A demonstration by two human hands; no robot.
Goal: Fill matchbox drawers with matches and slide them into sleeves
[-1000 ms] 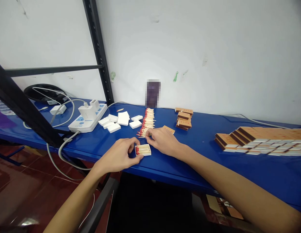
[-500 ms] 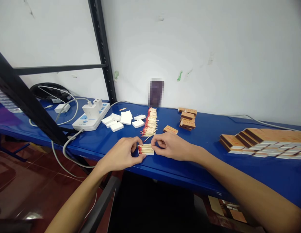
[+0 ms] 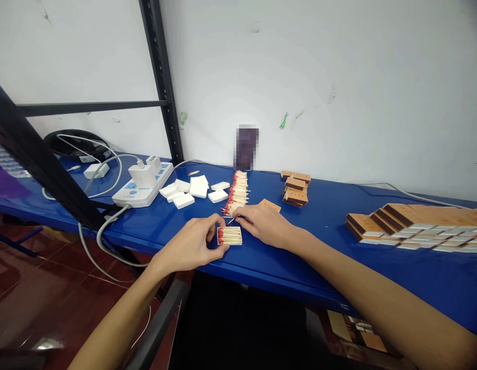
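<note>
left grip [image 3: 192,244]: I'm holding the match tray [image 3: 229,236] by its left end, flat on the counter [image 3: 323,216]
right grip [image 3: 261,224]: I'm pinching one match [image 3: 231,221], just past the tray
match pile [image 3: 235,192]: lying right beyond my fingertips

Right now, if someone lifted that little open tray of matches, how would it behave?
Probably very light: the match tray is small thin white card. It has no cover, so tilting would likely spill the matches. Its walls look flimsy, so a hard squeeze might crush it.
</note>
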